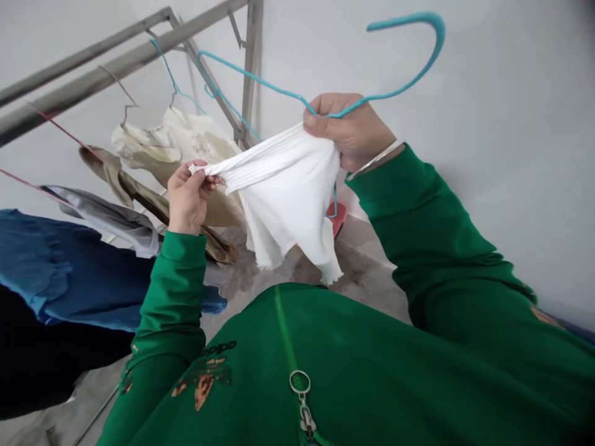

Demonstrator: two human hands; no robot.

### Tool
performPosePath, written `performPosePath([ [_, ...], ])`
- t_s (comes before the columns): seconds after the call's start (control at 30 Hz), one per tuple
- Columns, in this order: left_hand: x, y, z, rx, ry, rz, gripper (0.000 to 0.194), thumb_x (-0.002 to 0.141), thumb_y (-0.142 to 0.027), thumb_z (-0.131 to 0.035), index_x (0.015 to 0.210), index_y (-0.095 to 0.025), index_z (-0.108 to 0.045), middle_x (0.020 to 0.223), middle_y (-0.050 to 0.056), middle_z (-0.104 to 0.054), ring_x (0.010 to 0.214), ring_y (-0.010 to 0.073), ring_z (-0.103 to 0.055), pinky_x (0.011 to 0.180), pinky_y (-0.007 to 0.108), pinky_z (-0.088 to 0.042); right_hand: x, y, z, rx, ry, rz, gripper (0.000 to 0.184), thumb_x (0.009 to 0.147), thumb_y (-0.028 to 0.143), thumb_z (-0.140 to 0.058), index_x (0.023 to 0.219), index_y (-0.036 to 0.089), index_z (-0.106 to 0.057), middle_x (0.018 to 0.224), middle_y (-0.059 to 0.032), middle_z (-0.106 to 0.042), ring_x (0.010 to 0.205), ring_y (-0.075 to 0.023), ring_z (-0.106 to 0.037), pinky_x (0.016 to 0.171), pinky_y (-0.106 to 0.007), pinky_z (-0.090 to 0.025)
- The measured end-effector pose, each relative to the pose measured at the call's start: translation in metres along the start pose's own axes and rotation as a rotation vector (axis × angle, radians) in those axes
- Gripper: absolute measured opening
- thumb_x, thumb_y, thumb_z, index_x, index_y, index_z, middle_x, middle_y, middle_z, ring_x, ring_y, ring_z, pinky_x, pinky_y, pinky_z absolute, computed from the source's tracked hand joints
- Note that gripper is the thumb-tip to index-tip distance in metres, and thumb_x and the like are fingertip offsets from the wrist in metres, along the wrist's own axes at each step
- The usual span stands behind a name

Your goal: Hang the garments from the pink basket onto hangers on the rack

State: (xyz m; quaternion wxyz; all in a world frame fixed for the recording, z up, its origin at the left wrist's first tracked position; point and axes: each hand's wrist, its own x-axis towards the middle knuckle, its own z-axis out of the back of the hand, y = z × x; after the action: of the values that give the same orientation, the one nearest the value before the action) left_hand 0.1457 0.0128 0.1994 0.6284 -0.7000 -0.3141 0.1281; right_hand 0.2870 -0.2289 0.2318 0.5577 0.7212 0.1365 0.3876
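A small white ribbed garment (297,179) is stretched between my two hands, its lower edges hanging loose. My left hand (188,195) pinches one gathered corner of it. At the other end my right hand (351,127) is closed around the white cloth together with a blue wire hanger (260,80). The hanger's hook rises up and right of that hand, and one arm of it reaches left above the cloth. Part of the hanger is hidden behind the garment, with a short piece showing below.
A metal rack (116,56) crosses the upper left. From it hang cream clothes (195,139), a brown garment (144,198), a grey one (111,214) and a blue one (79,266). A red object (340,218) sits low behind the cloth. A pale wall (511,124) stands at right.
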Motion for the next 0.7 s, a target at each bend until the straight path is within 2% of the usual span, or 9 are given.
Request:
performPosePath([
  [0.1, -0.004, 0.000, 0.008, 0.141, -0.061, -0.157, 0.011, 0.082, -0.010, -0.061, 0.076, -0.019, -0.060, 0.065, -0.003, -0.059, 0.063, 0.0086, -0.059, 0.060, 0.021, -0.048, 0.006, 0.010, -0.013, -0.062, 0.052, -0.001, 0.012, 0.078, 0.016, -0.067, 0.071, 0.018, -0.057, 0.054, 0.0064, -0.045, 0.045, -0.0053, -0.034, 0.042, -0.020, -0.024],
  [0.17, -0.013, -0.004, 0.003, 0.282, -0.003, -0.309, 0.010, 0.078, -0.011, -0.069, 0.081, -0.018, -0.063, 0.090, 0.000, -0.064, 0.089, 0.0111, -0.062, 0.079, 0.022, -0.050, 0.008, 0.014, -0.026, -0.153, 0.111, -0.051, 0.009, 0.080, 0.011, -0.063, 0.078, 0.017, -0.057, 0.053, 0.0089, -0.043, 0.042, -0.0036, -0.032, 0.041, -0.018, -0.021],
  [0.2, -0.018, -0.006, -0.004, 0.332, 0.063, -0.345, 0.018, 0.074, -0.013, -0.075, 0.088, -0.018, -0.064, 0.103, 0.001, -0.063, 0.103, 0.0138, -0.059, 0.090, 0.024, -0.048, 0.008, 0.016, -0.034, -0.209, 0.139, -0.070, 0.009, 0.081, 0.008, -0.061, 0.080, 0.015, -0.056, 0.054, 0.0096, -0.043, 0.043, -0.0029, -0.034, 0.042, -0.016, -0.023],
  [0.23, -0.024, -0.008, -0.013, 0.348, 0.130, -0.337, 0.029, 0.070, -0.016, -0.079, 0.095, -0.018, -0.065, 0.112, 0.002, -0.060, 0.114, 0.0173, -0.056, 0.097, 0.027, -0.045, 0.008, 0.018, -0.042, -0.269, 0.163, -0.070, 0.010, 0.081, 0.005, -0.059, 0.080, 0.014, -0.055, 0.056, 0.0098, -0.044, 0.046, -0.0026, -0.038, 0.045, -0.015, -0.027],
  [0.3, -0.033, -0.007, -0.034, 0.278, 0.198, -0.209, 0.040, 0.067, -0.020, -0.082, 0.102, -0.017, -0.063, 0.113, 0.004, -0.061, 0.119, 0.0239, -0.054, 0.100, 0.035, -0.045, 0.009, 0.022, -0.057, -0.377, 0.193, -0.036, 0.011, 0.081, 0.002, -0.057, 0.079, 0.012, -0.055, 0.060, 0.0092, -0.047, 0.053, -0.0026, -0.044, 0.053, -0.016, -0.033],
  [0.4, -0.041, 0.000, -0.051, 0.136, 0.145, -0.004, 0.030, 0.071, -0.022, -0.078, 0.094, -0.013, -0.062, 0.093, 0.003, -0.064, 0.113, 0.0304, -0.058, 0.093, 0.041, -0.051, 0.012, 0.021, -0.070, -0.387, 0.224, 0.005, 0.014, 0.080, 0.000, -0.059, 0.077, 0.013, -0.055, 0.063, 0.0090, -0.049, 0.059, -0.0029, -0.046, 0.060, -0.017, -0.038],
  [0.47, -0.044, -0.001, -0.045, 0.113, 0.097, 0.057, 0.022, 0.074, -0.023, -0.076, 0.088, -0.013, -0.061, 0.082, 0.002, -0.063, 0.108, 0.0302, -0.061, 0.090, 0.041, -0.052, 0.015, 0.015, -0.069, -0.273, 0.234, -0.014, 0.015, 0.081, 0.001, -0.060, 0.076, 0.014, -0.054, 0.062, 0.0090, -0.053, 0.060, -0.0031, -0.048, 0.061, -0.016, -0.040],
  [0.57, -0.050, -0.016, -0.019, 0.048, -0.028, 0.093, 0.014, 0.080, -0.025, -0.071, 0.083, -0.015, -0.061, 0.072, 0.000, -0.061, 0.095, 0.0253, -0.064, 0.089, 0.041, -0.054, 0.011, -0.005, -0.061, -0.131, 0.144, -0.027, 0.015, 0.089, 0.008, -0.054, 0.076, 0.015, -0.055, 0.062, 0.0049, -0.062, 0.056, -0.0039, -0.046, 0.053, -0.016, -0.037],
  [0.7, -0.066, -0.038, 0.004, -0.129, -0.193, 0.097, 0.015, 0.087, -0.032, -0.064, 0.087, -0.017, -0.062, 0.080, 0.002, -0.067, 0.095, 0.0213, -0.065, 0.093, 0.039, -0.053, -0.014, -0.035, -0.066, -0.062, 0.091, -0.064, 0.028, 0.094, 0.040, -0.051, 0.076, 0.019, -0.054, 0.053, 0.0038, -0.057, 0.042, -0.0069, -0.036, 0.042, -0.021, -0.027],
])
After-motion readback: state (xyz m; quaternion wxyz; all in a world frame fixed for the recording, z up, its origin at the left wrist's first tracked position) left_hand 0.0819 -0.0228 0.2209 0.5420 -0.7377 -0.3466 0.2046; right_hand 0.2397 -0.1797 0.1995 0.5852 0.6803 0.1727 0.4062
